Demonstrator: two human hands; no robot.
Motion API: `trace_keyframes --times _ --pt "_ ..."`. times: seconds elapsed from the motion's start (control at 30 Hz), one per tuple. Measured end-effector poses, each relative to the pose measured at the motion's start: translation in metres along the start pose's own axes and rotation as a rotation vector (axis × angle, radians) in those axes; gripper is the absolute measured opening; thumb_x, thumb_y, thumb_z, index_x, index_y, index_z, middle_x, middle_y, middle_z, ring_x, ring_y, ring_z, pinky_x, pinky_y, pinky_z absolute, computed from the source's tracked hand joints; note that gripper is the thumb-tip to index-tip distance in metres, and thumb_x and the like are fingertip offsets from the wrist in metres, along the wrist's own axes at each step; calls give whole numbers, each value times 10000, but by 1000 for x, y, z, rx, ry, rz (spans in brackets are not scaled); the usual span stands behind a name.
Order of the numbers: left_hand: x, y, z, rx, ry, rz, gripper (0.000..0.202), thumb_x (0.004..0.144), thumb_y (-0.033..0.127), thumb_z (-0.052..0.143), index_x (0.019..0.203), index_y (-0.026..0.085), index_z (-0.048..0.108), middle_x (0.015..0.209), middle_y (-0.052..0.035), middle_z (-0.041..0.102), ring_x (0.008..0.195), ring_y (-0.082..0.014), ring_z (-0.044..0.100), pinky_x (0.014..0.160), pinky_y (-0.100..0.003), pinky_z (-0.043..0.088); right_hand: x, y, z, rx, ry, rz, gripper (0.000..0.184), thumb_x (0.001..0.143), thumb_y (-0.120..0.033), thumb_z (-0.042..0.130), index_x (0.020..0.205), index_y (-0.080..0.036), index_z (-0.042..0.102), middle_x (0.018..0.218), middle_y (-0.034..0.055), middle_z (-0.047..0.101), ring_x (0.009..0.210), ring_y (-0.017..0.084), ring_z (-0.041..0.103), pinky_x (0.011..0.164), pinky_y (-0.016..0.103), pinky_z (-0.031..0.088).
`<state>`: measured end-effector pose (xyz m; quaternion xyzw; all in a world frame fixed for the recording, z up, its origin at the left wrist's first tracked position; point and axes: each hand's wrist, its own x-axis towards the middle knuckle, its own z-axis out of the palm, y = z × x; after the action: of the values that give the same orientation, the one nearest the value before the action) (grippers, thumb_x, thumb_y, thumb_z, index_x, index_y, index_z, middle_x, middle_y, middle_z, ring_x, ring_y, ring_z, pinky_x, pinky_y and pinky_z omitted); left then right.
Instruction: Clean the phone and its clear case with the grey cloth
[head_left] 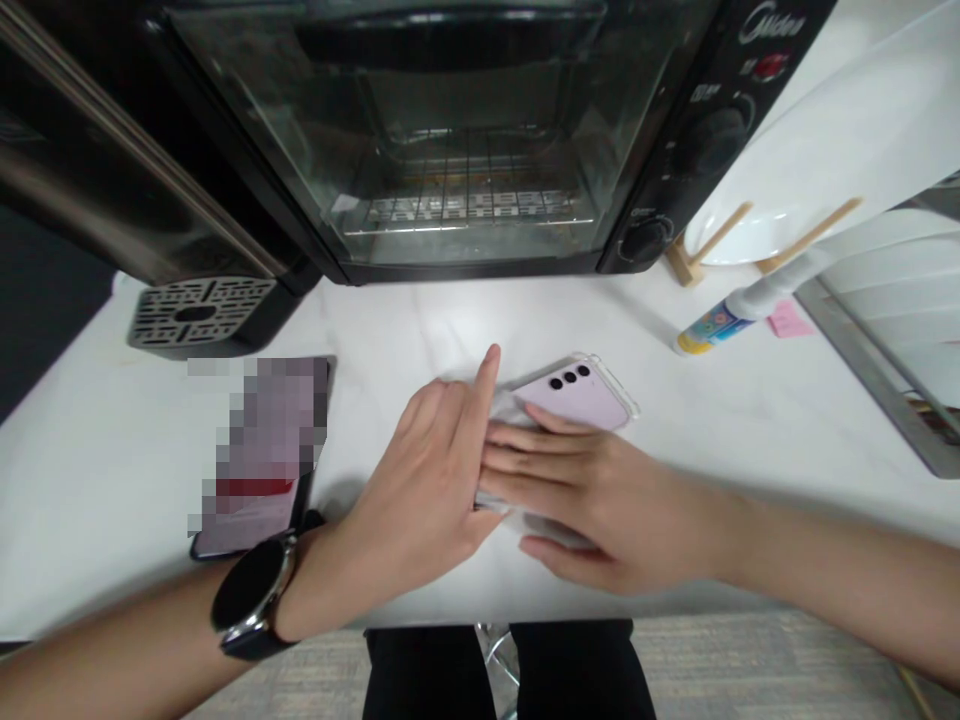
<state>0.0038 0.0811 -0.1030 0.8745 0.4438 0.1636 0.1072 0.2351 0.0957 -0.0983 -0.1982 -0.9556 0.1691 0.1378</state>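
A pale purple phone (555, 390) in a clear case lies on the white counter, camera side up, tilted toward the upper right. My left hand (442, 460) is closed round its left end, with the index finger sticking out and the thumb low by the edge. Over the phone's back, my right hand (577, 470) presses a thin white wipe (507, 408), its fingers close together and its thumb apart. Both hands meet at the wipe and hide most of it, along with the phone's lower part. A black watch (255, 590) is on my left wrist.
Left of my hands lies another phone (270, 450), its screen blurred out. A black toaster oven (465, 150) stands behind, beside a machine with a drip tray (202, 310). To the right are a spray bottle (720, 318), a wooden rack (686, 262) with a white dish, and a sink edge (877, 390).
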Motion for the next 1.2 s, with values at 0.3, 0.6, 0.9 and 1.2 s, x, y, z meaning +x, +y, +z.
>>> trace_keyframes --times 0.3,0.6,0.9,1.2 --pt "2 -9 1 92 39 -62 1156 927 472 675 1681 136 -135 1259 -172 566 1139 -372 525 1064 -599 456 -6 11 -11 -237 330 115 272 1050 -301 591 1142 -128 780 1183 72 813 1103 218 787 1089 397 601" --pt "1 -5 2 56 51 -76 1133 965 615 628 1692 183 -126 1227 -155 555 1125 -358 528 1035 -568 481 -5 18 1 -388 168 258 821 1043 -633 483 1540 21 485 1591 239 497 1475 364 520 1223 546 471" --pt "-2 -8 4 40 47 -53 1171 859 338 623 1670 160 -204 1226 -145 541 1132 -348 518 1095 -619 437 -3 6 -5 -49 152 -118 450 1084 -418 537 1375 -97 658 1442 52 692 1404 186 610 1336 404 315" --pt "1 -7 3 52 57 -92 1210 932 610 670 1680 175 -176 1252 -157 547 1153 -366 515 1086 -616 449 -8 17 -8 -536 225 382 734 1049 -608 487 1383 25 649 1412 239 671 1235 383 717 1070 548 603"
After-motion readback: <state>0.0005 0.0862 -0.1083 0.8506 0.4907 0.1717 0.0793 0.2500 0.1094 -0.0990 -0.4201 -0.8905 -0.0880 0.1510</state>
